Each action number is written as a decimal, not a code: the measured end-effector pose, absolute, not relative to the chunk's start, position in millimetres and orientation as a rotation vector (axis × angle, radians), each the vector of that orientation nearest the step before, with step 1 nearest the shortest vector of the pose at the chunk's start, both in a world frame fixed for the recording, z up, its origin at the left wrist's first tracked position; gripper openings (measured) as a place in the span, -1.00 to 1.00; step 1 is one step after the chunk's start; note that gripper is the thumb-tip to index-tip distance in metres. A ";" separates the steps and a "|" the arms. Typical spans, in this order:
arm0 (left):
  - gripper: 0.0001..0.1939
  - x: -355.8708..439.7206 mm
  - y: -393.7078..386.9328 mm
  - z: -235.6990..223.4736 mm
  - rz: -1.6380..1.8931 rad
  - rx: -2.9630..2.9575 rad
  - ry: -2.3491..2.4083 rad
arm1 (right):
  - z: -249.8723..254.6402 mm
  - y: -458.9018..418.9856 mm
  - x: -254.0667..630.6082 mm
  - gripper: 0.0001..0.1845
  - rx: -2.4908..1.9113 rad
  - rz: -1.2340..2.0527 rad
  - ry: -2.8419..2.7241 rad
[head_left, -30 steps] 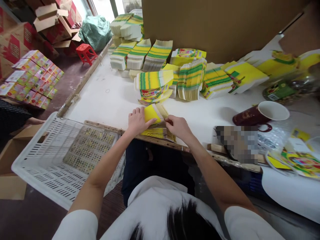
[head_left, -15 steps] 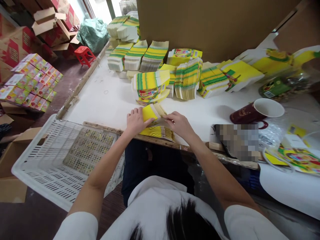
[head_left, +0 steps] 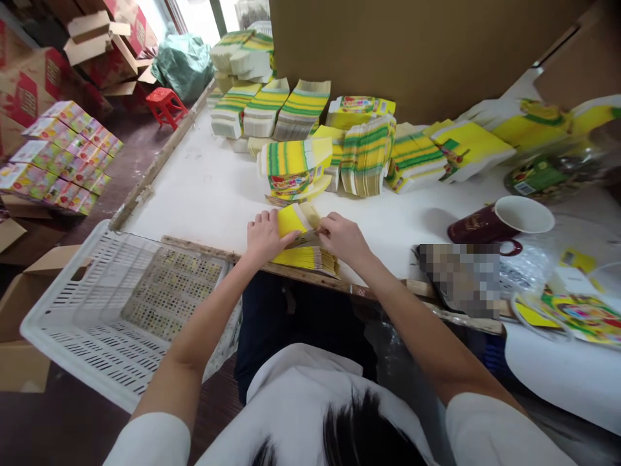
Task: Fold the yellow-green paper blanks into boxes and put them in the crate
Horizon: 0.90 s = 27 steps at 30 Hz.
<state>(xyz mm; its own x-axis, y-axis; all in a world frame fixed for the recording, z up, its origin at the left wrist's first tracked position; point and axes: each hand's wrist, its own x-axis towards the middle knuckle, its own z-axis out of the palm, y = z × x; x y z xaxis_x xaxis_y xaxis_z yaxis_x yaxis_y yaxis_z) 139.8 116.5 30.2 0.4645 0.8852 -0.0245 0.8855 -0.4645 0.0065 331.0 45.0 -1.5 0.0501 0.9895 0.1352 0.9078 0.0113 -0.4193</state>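
My left hand grips the left end of a small stack of flat yellow cartons, thumb along the near side and fingers over the far side. At the stack's pale right end, my right hand is closed, its fingertips pinching the edge of a carton. Just below, at the table's front edge, lies a fanned row of yellow folded cartons. Behind my hands stands a bundle of yellow and green printed cartons.
More carton bundles line the back of the white table. To the right are a maroon mug and a blurred-out dark object. A white plastic crate stands at the lower left, and a red stool beyond.
My right hand has shifted slightly and its fingers have curled tighter at the cartons' right end. My left hand keeps its hold. The camera view has moved a little.
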 end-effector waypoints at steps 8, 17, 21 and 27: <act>-0.14 134.6 112.3 26.3 0.021 2.694 1.577 | 3.9 42.4 307.2 -0.86 -2.103 0.257 -1.750; -0.15 131.6 112.3 22.7 0.061 2.696 1.543 | 1.0 54.6 312.8 -0.72 -2.035 0.697 -1.531; -0.21 132.2 113.4 22.9 0.046 2.695 1.527 | -3.5 56.3 302.2 -0.68 -1.783 1.087 -1.374; -0.25 131.9 114.7 22.7 0.032 2.668 1.547 | -9.9 53.4 297.7 -0.52 -1.595 1.283 -1.284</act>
